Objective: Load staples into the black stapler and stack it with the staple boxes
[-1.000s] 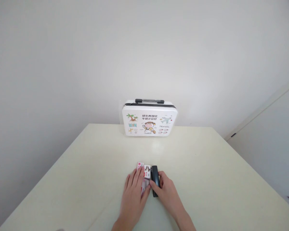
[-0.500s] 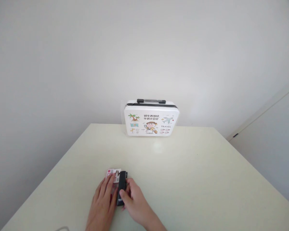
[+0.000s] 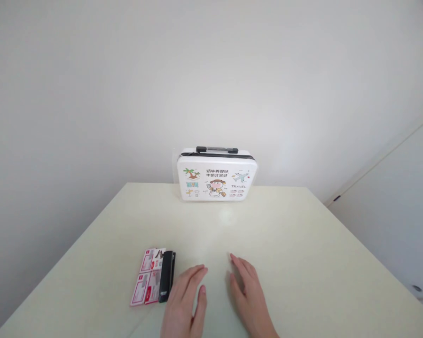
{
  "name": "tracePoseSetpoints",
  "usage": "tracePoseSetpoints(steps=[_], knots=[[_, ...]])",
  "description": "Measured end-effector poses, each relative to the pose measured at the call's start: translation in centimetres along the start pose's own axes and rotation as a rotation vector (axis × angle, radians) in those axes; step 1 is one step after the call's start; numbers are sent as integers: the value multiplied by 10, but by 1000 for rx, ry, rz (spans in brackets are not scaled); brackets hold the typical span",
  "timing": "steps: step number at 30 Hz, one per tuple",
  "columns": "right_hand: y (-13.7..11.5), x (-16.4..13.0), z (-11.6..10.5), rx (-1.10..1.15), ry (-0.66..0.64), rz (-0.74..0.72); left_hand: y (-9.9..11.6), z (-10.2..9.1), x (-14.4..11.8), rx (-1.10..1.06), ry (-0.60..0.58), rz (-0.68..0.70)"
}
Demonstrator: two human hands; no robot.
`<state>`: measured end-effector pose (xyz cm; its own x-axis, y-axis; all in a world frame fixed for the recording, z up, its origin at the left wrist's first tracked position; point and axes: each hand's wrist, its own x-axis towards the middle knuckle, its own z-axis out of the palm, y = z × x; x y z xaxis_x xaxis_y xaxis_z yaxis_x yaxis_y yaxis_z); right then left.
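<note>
Left hand [image 3: 185, 300], right hand [image 3: 248, 293]: both flat, fingers apart, holding nothing. Slim black stapler [image 3: 167, 282] beside pink-and-white card packets [image 3: 148, 277], just left of the left hand. Approach squarely.

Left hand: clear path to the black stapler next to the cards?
Probably yes. The left hand lies flat and empty on the table, just right of the black stapler; nothing stands between them. The cards lie on the stapler's far side.
</note>
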<state>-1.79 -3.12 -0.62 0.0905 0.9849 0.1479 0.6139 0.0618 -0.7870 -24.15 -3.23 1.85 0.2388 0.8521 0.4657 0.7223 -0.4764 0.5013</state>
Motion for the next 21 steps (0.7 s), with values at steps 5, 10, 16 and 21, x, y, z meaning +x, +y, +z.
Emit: tracePoseSetpoints(steps=[5, 10, 16, 21], knots=[[27, -17, -19, -399, -128, -92, 4, 48, 2, 137, -173, 44], [19, -18, -13, -563, -130, -122, 1, 61, -1, 270, -209, 25], [17, -19, -10, -662, -114, -128, 0, 64, -6, 328, -171, -45], [16, -19, -10, -684, -105, -120, -1, 63, -6, 346, -179, -27]])
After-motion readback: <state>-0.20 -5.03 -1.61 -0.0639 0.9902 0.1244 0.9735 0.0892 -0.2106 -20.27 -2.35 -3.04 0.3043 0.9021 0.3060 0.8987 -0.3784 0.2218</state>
